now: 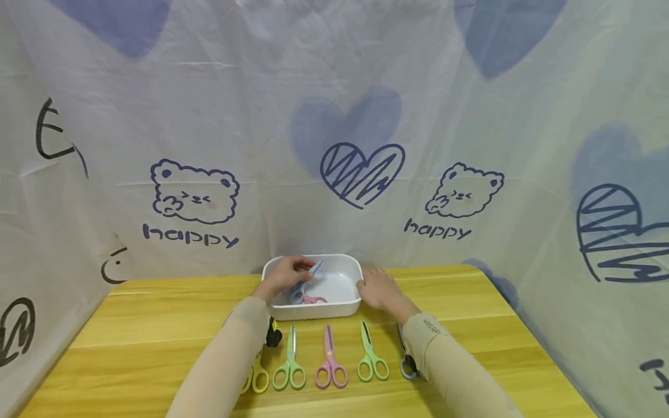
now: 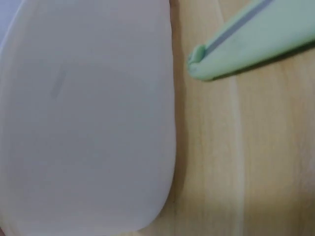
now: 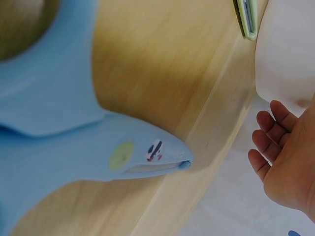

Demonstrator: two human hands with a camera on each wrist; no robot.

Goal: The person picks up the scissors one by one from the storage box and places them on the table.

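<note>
A white rectangular bin (image 1: 313, 312) stands at the table's back edge. Reaching over its left side, my left hand (image 1: 286, 276) pinches a pair of light-blue scissors (image 1: 317, 266), held at a tilt inside the bin. Pink scissor handles (image 1: 316, 299) show on the bin's floor beneath. At the bin's right end, my right hand (image 1: 382, 288) lies against the outer wall with loosely bent fingers (image 3: 268, 142); whether it presses there I cannot tell. Below the right forearm, another pair of blue scissors (image 3: 133, 147) lies on the table, partly hidden by the sleeve in the head view.
In front of the bin, a row holds yellow scissors (image 1: 259, 377) partly behind the left sleeve, green scissors (image 1: 290, 371), pink scissors (image 1: 330, 367) and more green scissors (image 1: 369, 359). A printed white cloth (image 1: 272, 116) hangs behind the wooden table (image 1: 157, 337).
</note>
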